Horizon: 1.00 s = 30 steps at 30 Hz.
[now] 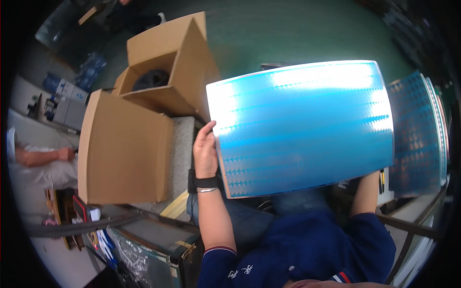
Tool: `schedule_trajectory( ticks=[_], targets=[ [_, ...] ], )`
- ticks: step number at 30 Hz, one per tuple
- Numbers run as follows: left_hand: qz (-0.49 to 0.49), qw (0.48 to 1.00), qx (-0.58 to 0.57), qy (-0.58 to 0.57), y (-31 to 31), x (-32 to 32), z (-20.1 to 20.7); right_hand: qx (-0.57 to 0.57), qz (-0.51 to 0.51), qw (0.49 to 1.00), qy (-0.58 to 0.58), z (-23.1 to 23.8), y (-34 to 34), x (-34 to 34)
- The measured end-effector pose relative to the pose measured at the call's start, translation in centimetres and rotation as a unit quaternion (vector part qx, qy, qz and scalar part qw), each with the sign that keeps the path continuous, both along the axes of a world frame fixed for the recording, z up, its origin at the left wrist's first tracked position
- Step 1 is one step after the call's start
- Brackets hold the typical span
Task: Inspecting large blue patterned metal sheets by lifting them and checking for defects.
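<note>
A large, thin blue panel (307,139) with a repeating pattern and a glossy, glaring face is held up in front of me. My left hand (205,151) grips its left edge, fingers lying along that side; a black band and a bracelet circle the wrist. Toward the panel's lower right corner reaches my right forearm (366,194), but the right hand itself is hidden behind the panel. Just right of the held panel stands a stack of similar patterned sheets (415,139), upright and close together.
On the left stand a cardboard box (127,149) and an open carton (197,62) with a round black object (151,79) inside. Another person's hand (66,153) shows at far left. Metal rails (408,225) run low on both sides; clear plastic wrap (129,252) lies lower left.
</note>
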State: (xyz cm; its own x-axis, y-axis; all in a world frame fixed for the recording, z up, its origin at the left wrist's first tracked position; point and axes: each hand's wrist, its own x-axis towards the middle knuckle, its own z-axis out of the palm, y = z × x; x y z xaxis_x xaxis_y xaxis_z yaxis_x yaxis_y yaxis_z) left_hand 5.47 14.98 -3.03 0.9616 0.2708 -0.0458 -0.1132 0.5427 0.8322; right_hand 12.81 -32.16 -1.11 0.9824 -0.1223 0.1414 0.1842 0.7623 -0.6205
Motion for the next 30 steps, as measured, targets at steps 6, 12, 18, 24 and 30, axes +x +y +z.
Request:
schedule_trajectory(
  ticks=[6,12,18,24,30],
  targets=[
    [0.012,0.998,0.052,0.034,-0.5,0.6,-0.3,0.0,-0.02,1.0,0.007,0.2,-0.1,-0.9],
    [0.004,0.998,0.041,0.039,-0.5,0.9,-1.1,0.004,-0.025,1.0,0.012,-0.1,-0.5,-1.0],
    [0.001,0.998,0.044,0.051,-0.8,1.0,-1.2,0.01,-0.022,1.0,0.012,-0.7,-0.5,-0.6],
    [0.029,0.998,0.025,0.051,-1.3,1.2,-1.0,0.021,-0.007,1.0,0.01,-1.6,0.0,0.7],
    [-0.06,0.98,-0.113,0.153,0.2,0.7,-5.0,0.047,0.089,0.994,-0.047,-4.2,1.6,2.4]
  ],
)
